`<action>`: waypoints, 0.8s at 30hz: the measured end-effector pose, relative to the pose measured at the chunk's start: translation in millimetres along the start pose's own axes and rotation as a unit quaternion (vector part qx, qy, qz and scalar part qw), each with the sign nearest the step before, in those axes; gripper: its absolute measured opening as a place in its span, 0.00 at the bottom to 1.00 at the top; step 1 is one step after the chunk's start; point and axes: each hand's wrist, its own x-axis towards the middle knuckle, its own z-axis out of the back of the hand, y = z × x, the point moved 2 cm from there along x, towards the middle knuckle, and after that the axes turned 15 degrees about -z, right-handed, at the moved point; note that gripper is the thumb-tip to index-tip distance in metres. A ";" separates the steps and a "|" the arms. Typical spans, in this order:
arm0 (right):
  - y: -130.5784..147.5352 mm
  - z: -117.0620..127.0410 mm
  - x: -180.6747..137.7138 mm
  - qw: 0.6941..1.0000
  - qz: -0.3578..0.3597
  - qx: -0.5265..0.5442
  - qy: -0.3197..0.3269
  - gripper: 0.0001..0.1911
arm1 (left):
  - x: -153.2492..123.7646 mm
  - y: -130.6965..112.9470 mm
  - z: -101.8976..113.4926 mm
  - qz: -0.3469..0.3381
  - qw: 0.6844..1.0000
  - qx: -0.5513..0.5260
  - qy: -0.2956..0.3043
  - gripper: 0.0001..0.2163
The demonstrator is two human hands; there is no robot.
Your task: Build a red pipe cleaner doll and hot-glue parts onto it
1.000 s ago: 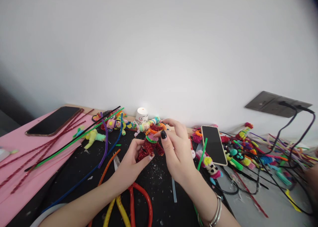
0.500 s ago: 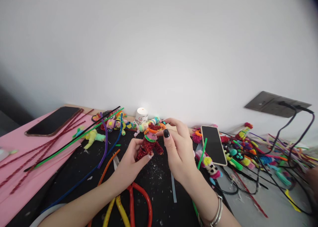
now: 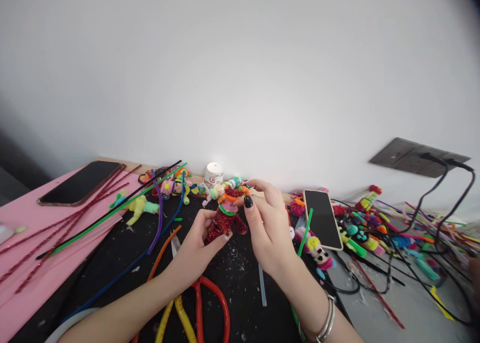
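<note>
Left hand [image 3: 202, 240] grips a sparkly red fuzzy-wire figure [image 3: 225, 220] while the right hand [image 3: 270, 229], narrowed at its two o'clock, pinch unclear, seemingly adjusts it, the next move likely needing gentle pressure.

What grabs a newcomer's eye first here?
Probably the glittery red figure at the centre, held in the left hand with the right hand at its orange part. Next, the red handles and yellow handles at the bottom edge, then the bright heap of fuzzy craft pieces at right, below the wall socket.
</note>
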 end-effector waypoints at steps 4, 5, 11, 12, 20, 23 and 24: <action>2.7 2.5 0.2 1.000 0.007 0.014 -0.003 0.17 | 1.6 0.4 1.2 0.001 1.000 -0.002 -0.007 0.12; 3.6 3.9 0.5 1.000 0.010 0.023 -0.008 0.17 | 2.4 0.7 1.9 0.003 1.000 -0.002 -0.012 0.12; 1.0 14.9 10.5 0.997 0.006 0.055 -0.060 0.10 | 9.9 3.5 10.6 0.000 0.996 -0.002 -0.087 0.15; -2.0 15.8 13.6 0.997 -0.004 0.045 -0.064 0.08 | 11.4 4.0 12.7 -0.002 0.994 0.002 -0.105 0.15; -32.7 -11.7 19.4 0.977 -0.034 -0.155 0.140 0.09 | 17.8 8.7 21.6 -0.004 0.988 0.002 -0.153 0.16; -37.5 -29.1 12.5 0.952 -0.014 -0.260 0.162 0.08 | 18.1 8.7 20.4 0.006 0.988 -0.002 -0.155 0.17; -38.3 -33.8 10.5 0.945 -0.011 -0.285 0.162 0.09 | 18.1 8.5 19.8 0.009 0.988 -0.003 -0.155 0.17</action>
